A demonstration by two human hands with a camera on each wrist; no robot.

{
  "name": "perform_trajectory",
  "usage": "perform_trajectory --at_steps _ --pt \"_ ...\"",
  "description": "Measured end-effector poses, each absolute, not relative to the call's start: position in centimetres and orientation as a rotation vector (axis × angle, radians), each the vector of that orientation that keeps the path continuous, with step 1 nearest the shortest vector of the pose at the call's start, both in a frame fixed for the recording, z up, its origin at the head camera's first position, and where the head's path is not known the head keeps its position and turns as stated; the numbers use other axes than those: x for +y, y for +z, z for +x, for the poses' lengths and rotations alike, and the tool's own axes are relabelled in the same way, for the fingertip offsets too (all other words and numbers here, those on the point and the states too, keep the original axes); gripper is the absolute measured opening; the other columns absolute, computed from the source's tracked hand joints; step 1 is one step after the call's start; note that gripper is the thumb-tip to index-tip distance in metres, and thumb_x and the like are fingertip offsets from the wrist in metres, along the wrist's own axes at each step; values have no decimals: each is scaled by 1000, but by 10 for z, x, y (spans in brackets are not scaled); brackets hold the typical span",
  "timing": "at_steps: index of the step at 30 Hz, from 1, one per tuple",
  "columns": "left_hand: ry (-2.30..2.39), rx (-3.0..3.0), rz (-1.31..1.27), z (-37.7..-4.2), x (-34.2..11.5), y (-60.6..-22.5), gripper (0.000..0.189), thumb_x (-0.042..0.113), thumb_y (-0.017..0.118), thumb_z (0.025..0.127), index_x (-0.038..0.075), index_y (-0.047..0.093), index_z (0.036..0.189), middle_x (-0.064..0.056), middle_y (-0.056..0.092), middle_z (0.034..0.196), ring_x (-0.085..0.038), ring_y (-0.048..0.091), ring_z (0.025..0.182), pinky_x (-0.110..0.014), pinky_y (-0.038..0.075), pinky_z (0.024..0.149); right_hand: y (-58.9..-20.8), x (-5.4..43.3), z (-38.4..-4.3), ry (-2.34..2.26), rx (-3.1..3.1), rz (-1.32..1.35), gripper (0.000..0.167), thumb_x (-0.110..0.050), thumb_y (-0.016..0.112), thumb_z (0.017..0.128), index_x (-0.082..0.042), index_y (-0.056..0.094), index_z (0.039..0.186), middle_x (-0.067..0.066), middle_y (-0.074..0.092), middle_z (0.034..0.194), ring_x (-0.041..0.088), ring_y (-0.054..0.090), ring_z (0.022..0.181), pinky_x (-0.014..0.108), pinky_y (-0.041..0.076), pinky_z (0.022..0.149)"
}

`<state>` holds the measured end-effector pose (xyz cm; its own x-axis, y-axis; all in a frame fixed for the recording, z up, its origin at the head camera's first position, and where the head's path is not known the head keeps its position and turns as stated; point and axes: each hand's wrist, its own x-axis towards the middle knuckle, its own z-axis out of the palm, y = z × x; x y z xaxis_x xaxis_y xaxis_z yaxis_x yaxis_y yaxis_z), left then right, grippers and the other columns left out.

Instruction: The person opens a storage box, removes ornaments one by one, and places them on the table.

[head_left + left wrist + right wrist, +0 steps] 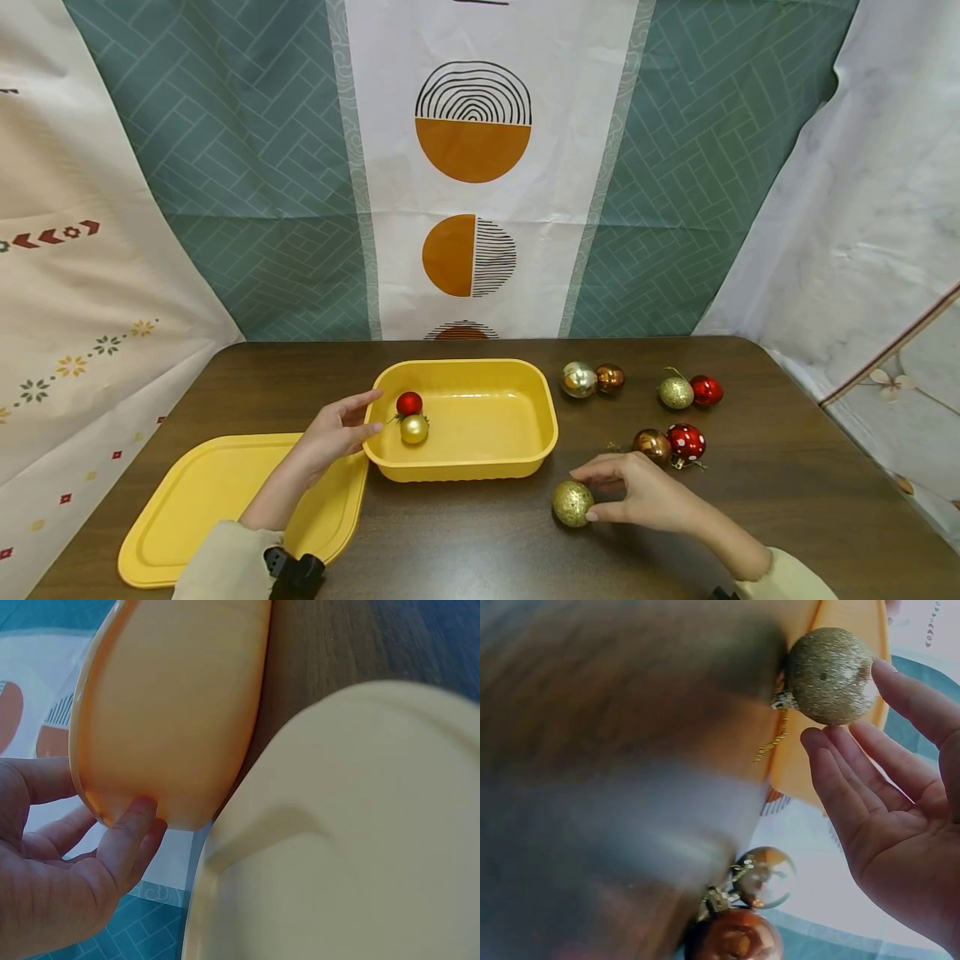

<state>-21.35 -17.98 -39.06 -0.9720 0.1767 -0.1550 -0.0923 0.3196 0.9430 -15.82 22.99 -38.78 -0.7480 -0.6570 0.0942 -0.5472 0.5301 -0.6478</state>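
Observation:
A yellow plastic box (480, 472) stands mid-table. My left hand (339, 431) grips its left edge, with the thumb and fingers (124, 844) on either side of the rim in the left wrist view. Inside the box, at its left, lie a red Christmas ball (408, 403) and a gold one (414, 429). In front of the box's right corner, my right hand (637, 492) pinches a glittery gold Christmas ball (572, 503) between thumb and fingers. The right wrist view shows the ball's cap and gold string (772, 742) hanging free.
A yellow lid (217, 492) lies flat at the left, partly under my left forearm. Right of the box sit paired balls: silver (579, 379) with brown (610, 378), glittery gold (676, 392) with red (707, 390), brown (652, 447) with red dotted (686, 442).

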Motion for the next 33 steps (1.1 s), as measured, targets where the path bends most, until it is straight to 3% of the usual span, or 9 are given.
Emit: perform_trajectory --at_steps 10,22,33 --pt "1700 2357 77 -214 -181 -391 57 10 59 87 4 35 139 -25 30 141 -41 38 120 -42 47 89 -370 206 -150 -1157 2638 -1144 40 -22 68 82 1 61 114 12 62 110 14 58 101 25 50 83" --pt "1689 2364 85 -212 -184 -394 57 11 59 87 3 35 139 -25 28 142 -42 36 122 -42 47 88 -360 113 -160 -1502 2454 -970 41 -18 67 82 2 58 118 15 59 117 29 55 108 27 46 90" --pt "1699 2363 120 -214 -181 -393 57 10 59 87 2 35 138 -25 29 141 -42 39 120 -42 48 87 -373 41 -190 -1387 2729 -810 44 -18 71 79 3 61 115 13 62 112 28 59 99 31 52 82"
